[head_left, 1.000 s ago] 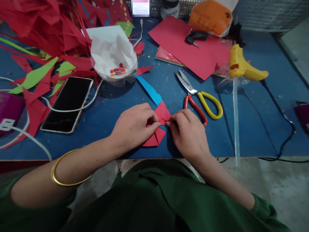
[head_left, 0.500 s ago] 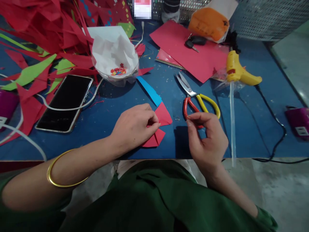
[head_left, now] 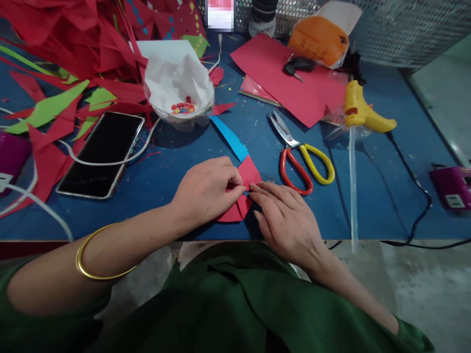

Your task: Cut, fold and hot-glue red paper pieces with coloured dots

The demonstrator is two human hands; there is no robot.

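A folded red paper piece (head_left: 249, 170) lies on the blue table near its front edge, partly hidden beneath my hands. My left hand (head_left: 208, 189) is closed over it, thumb and forefinger pinched at the paper. From the right, my right hand (head_left: 287, 218) rests with its fingers stretched out, their tips touching the red paper close to the left thumb. A blue paper strip (head_left: 231, 139) extends from the paper's upper side toward the bowl. Beyond my right hand lie scissors (head_left: 290, 142) with one red and one yellow handle, blades slightly apart.
A lined bowl (head_left: 178, 93) holds small coloured bits. A phone (head_left: 103, 154) lies left under a white cable. Red paper scraps (head_left: 84, 44) pile up at the back left. Red sheets with keys (head_left: 294, 68) lie behind the scissors, and a yellow glue gun (head_left: 364, 110) stands at right.
My right hand has moved left from beside the scissors to the red paper, its pinched fingers now straightened. My left hand stays in place on the paper.
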